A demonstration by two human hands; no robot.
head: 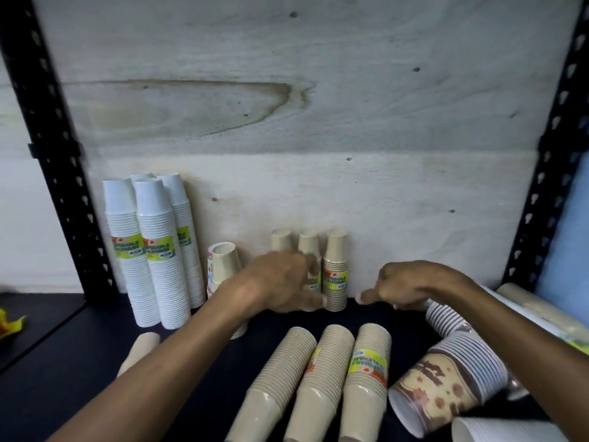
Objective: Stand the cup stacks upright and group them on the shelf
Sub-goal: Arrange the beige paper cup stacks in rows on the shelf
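Right now my left hand reaches to the back of the dark shelf, its fingers spread across the fronts of two short upright kraft cup stacks; it is blurred, so I cannot tell whether it grips them or only presses against them. Just beside its fingertips, a third short kraft stack with a green label stands upright and free against the plywood back panel. My right hand is loosely curled, thumb pointing left, resting on the rim end of a lying white ribbed cup stack; whether it holds that stack I cannot tell. Nearer me, three long kraft stacks lie on their sides side by side, between my forearms. A printed cup stack lies tilted at the right, under my right forearm. Tall white cup stacks stand grouped upright at the back left, well apart from both hands. Another kraft stack stands behind my left wrist
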